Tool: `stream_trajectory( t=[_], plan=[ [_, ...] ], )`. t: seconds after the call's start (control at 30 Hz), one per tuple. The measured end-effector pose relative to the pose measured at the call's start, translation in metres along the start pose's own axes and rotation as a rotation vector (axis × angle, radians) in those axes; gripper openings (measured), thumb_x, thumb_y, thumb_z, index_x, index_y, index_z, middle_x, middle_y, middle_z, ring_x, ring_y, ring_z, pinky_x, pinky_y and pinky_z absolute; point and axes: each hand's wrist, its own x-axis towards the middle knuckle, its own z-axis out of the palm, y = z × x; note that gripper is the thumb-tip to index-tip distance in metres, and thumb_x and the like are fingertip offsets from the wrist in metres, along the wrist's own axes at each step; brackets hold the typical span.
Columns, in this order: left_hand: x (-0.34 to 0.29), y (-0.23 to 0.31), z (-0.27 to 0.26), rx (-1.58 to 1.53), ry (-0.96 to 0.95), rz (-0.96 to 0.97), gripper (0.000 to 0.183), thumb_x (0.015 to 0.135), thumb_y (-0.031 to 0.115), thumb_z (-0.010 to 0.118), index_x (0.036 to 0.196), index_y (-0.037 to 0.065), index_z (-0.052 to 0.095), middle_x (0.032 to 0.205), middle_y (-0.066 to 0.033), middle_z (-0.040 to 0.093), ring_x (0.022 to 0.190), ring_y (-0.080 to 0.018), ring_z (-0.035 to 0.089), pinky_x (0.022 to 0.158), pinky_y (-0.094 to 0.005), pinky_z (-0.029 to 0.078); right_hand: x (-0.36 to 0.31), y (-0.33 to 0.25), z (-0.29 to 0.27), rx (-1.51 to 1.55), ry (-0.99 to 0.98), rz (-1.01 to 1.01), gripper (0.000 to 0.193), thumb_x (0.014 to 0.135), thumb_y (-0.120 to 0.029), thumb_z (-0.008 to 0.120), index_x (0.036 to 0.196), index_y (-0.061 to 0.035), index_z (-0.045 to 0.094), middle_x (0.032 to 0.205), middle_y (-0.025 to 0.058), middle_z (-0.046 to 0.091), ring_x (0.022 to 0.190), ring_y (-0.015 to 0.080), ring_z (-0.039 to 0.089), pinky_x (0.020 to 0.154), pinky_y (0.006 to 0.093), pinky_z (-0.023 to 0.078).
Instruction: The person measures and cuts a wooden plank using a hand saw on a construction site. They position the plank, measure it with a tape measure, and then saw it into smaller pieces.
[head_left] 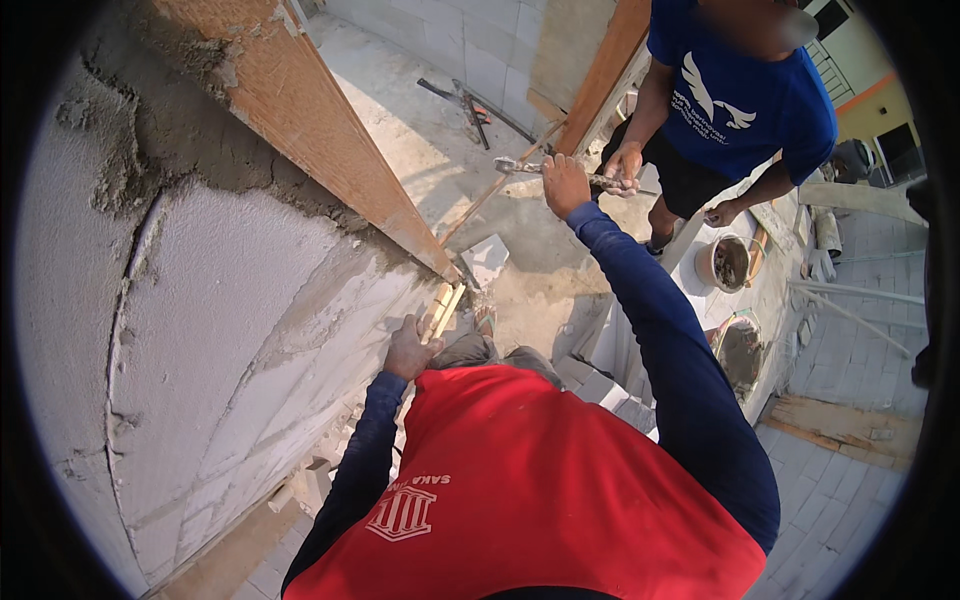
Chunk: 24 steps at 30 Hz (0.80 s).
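My right hand [567,185] reaches forward, its fingers closed round a hammer-like tool [523,168] with a metal head pointing left. A co-worker's hand [628,165] is at the other end of the same tool, against the handle. Low beside the wall, my left hand [408,348] is closed at the lower end of pale wooden strips [443,312]; my palm hides part of the grip. The strips stand next to the foot of a wooden door frame [345,140], which is set against the wall's mortared edge.
A grey block wall [250,290] with wet mortar [200,130] rises at left. The co-worker in a blue shirt [740,80] stands ahead right. Two buckets of mortar, one pale [703,268] and one lower down [757,380], stand at right. Metal tools [472,108] and a white block piece [485,258] lie on the floor.
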Motion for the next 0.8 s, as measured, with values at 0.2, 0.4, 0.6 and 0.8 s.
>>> stream_trajectory(
  t=[0.2, 0.4, 0.6, 0.8],
  plan=[
    [0.007, 0.027, 0.006, -0.094, 0.038, -0.010, 0.045, 0.080, 0.028, 0.080, 0.098, 0.000, 0.049, 0.087, -0.0194, 0.066, 0.074, -0.0284, 0.069, 0.067, -0.0417, 0.054, -0.020, 0.019, -0.012, 0.303, -0.025, 0.083, 0.021, 0.086, -0.025, 0.065, 0.094, -0.0055, 0.068, 0.081, 0.0171, 0.070, 0.075, 0.0357, 0.070, 0.067, 0.0508, 0.052],
    [0.055, 0.047, 0.010, -0.340, -0.195, -0.034, 0.051, 0.084, 0.035, 0.079, 0.101, -0.001, 0.048, 0.085, -0.0232, 0.068, 0.063, -0.0352, 0.069, 0.066, -0.0458, 0.055, -0.078, 0.008, -0.036, 0.402, -0.225, 0.245, 0.028, 0.083, -0.033, 0.071, 0.088, -0.0055, 0.068, 0.076, 0.0212, 0.070, 0.077, 0.0418, 0.070, 0.071, 0.0529, 0.054],
    [0.127, 0.086, 0.018, -0.090, -0.175, 0.205, 0.053, 0.084, 0.037, 0.082, 0.101, 0.000, 0.048, 0.083, -0.0134, 0.061, 0.063, -0.0203, 0.068, 0.060, -0.0362, 0.053, -0.161, -0.014, -0.030, 0.718, -0.481, 0.551, 0.044, 0.084, -0.041, 0.071, 0.092, 0.0026, 0.072, 0.084, 0.0301, 0.069, 0.082, 0.0473, 0.069, 0.072, 0.0545, 0.053],
    [0.176, 0.156, 0.034, 0.000, -0.263, 0.284, 0.061, 0.085, 0.046, 0.080, 0.103, -0.002, 0.049, 0.088, -0.0150, 0.062, 0.065, -0.0183, 0.069, 0.060, -0.0359, 0.054, -0.242, -0.018, -0.055, 1.109, -0.231, 0.777, 0.037, 0.089, -0.034, 0.068, 0.087, 0.0029, 0.069, 0.070, 0.0218, 0.066, 0.063, 0.0393, 0.063, 0.062, 0.0480, 0.048]
  ],
)
